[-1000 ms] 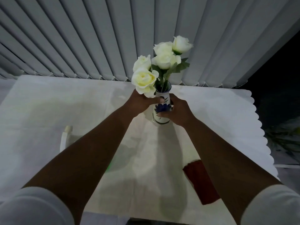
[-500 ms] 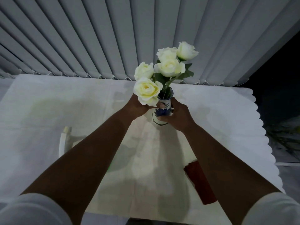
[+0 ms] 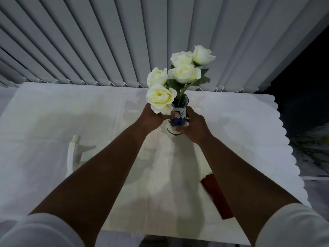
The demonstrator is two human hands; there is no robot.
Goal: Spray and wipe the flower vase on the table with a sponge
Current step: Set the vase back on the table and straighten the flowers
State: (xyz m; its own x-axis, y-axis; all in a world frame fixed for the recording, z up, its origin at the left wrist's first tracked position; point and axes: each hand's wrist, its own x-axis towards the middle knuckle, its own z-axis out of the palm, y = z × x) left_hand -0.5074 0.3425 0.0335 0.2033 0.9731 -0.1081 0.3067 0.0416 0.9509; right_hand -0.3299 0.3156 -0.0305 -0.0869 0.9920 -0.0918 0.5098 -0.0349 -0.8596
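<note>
A small white vase (image 3: 178, 120) with a blue flower pattern stands upright near the middle of the table (image 3: 53, 122), holding several white roses (image 3: 179, 73). My left hand (image 3: 153, 118) grips the vase from its left side and my right hand (image 3: 193, 126) grips it from the right, fingers curled round the body. A dark red sponge (image 3: 216, 195) lies flat on the cloth at the near right, partly hidden under my right forearm. A white spray bottle (image 3: 73, 154) lies at the near left, half covered by my left forearm.
A white cloth with a scalloped right edge (image 3: 283, 132) covers the table. Grey vertical blinds (image 3: 124, 41) hang right behind the table's far edge. Dark floor and some foliage (image 3: 313, 143) lie beyond the right edge.
The vase with both hands on it sits slightly farther from me and a little to the right; the grip is the same, and the view has tilted.
</note>
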